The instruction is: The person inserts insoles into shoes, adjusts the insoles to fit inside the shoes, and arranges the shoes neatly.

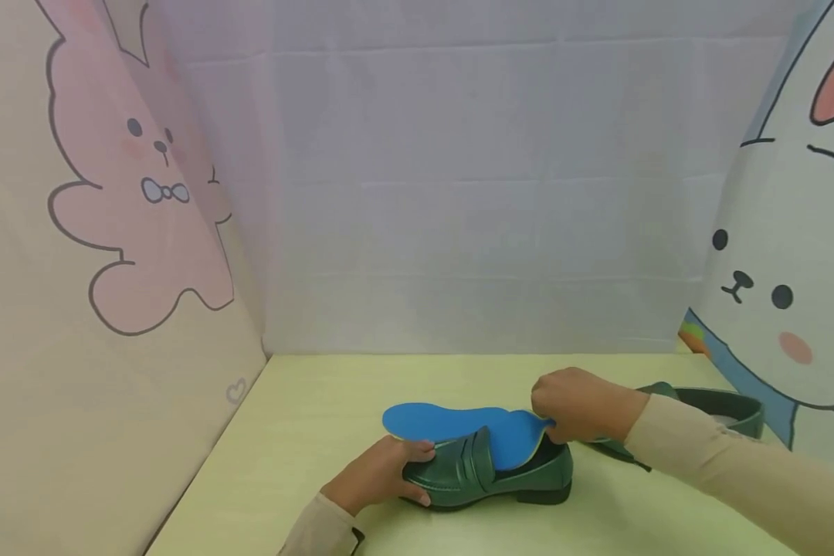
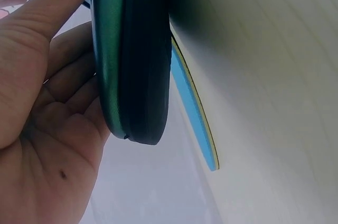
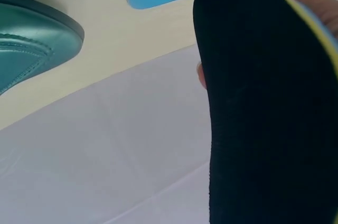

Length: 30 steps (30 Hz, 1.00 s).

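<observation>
A green loafer (image 1: pixel 452 471) lies sideways on the table, toe to the left. My left hand (image 1: pixel 382 471) grips its toe, thumb on the near side and fingers on the far side; in the left wrist view the palm faces the loafer's sole edge (image 2: pixel 145 65). With my right hand (image 1: pixel 580 405) I pinch one end of a blue insole (image 1: pixel 517 440) over the loafer's opening. Its black underside (image 3: pixel 269 108) fills much of the right wrist view. A second blue insole (image 1: pixel 424 421) rests on the table behind the loafer, partly hidden.
Another green loafer (image 1: pixel 726 405) stands at the right, partly behind my right forearm. The pale yellow table (image 1: pixel 306 409) ends at a white cloth (image 1: pixel 486 232) hanging at the back. Side cloths with a pink rabbit (image 1: pixel 139 193) and a white rabbit (image 1: pixel 764 255) flank it.
</observation>
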### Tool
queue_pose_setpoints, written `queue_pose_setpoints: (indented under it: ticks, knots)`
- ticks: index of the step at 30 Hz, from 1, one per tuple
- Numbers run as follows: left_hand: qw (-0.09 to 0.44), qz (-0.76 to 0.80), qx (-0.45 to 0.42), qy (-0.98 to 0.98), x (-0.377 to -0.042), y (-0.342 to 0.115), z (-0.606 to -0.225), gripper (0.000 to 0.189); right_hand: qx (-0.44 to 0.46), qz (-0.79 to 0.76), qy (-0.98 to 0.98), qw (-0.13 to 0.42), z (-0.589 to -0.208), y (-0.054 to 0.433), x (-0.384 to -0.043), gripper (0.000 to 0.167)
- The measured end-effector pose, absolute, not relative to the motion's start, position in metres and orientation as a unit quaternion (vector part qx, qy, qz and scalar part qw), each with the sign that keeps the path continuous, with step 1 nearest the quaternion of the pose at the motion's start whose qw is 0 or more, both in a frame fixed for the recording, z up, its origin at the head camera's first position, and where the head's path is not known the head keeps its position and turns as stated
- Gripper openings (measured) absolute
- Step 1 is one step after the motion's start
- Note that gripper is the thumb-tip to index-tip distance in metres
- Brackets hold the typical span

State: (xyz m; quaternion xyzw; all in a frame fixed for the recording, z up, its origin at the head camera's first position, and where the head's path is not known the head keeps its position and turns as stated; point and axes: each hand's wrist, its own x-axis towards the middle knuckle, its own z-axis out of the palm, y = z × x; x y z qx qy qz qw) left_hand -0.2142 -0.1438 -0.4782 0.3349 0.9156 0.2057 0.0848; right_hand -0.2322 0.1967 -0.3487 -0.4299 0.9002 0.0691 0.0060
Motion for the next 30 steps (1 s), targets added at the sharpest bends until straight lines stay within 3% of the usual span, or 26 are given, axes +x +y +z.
queue_pose_setpoints:
  ticks: [14,30]
  knots:
    - [0.086,0.209,0.326,0.918,-0.213,-0.143,-0.479,0.071,-0.425,0.087,0.901,0.003,-0.354,0.188,-0.225,0.028]
    - [0.088,0.211,0.33,0.916,-0.213,-0.143,-0.478,0.07,-0.427,0.061,0.901,0.04,-0.372,0.169,-0.231,0.031]
